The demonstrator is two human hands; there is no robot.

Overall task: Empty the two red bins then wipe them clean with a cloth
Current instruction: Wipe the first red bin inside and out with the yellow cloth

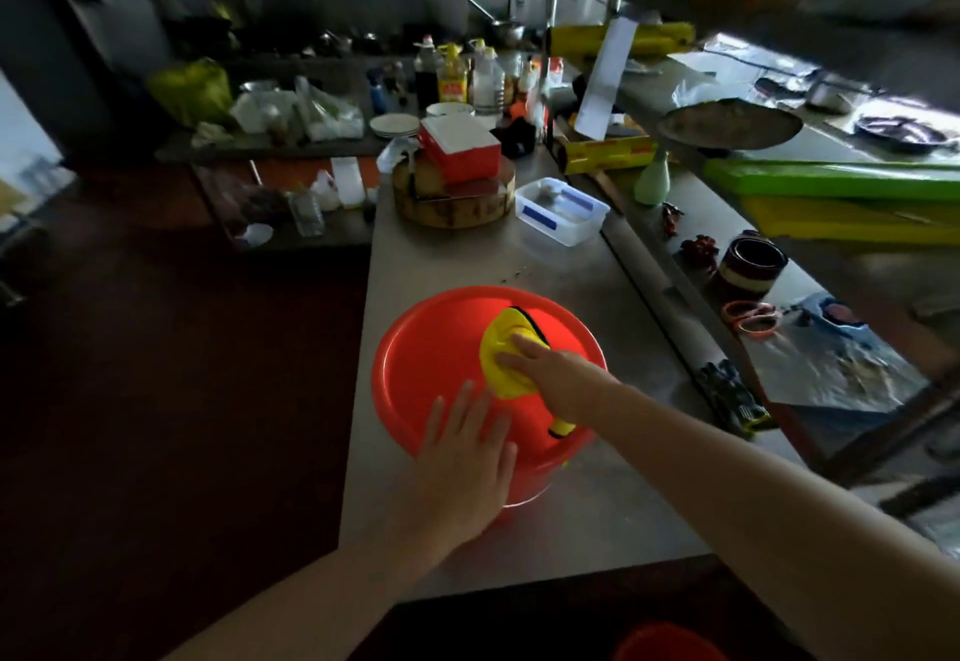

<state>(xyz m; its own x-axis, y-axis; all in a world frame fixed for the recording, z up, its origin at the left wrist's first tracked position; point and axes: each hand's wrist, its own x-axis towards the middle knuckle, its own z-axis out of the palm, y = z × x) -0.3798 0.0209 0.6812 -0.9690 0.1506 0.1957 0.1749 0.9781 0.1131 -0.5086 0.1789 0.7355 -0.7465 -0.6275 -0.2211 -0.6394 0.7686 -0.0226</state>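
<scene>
A round red bin (431,348) stands on the steel counter, near its front left edge. Inside it lies a yellow cloth (506,348) with a dark trim. My right hand (550,372) presses down on the cloth against the bin's inner right side. My left hand (467,447) lies flat, fingers spread, on the bin's near rim. Part of another red bin (667,642) shows at the bottom edge, below the counter.
Behind the bin on the steel counter (597,504) sit a clear plastic tub (563,211) and a round wooden block (452,193) with a red box on top. A lower shelf (831,348) at right holds scissors, a bowl and foil. Bottles crowd the back.
</scene>
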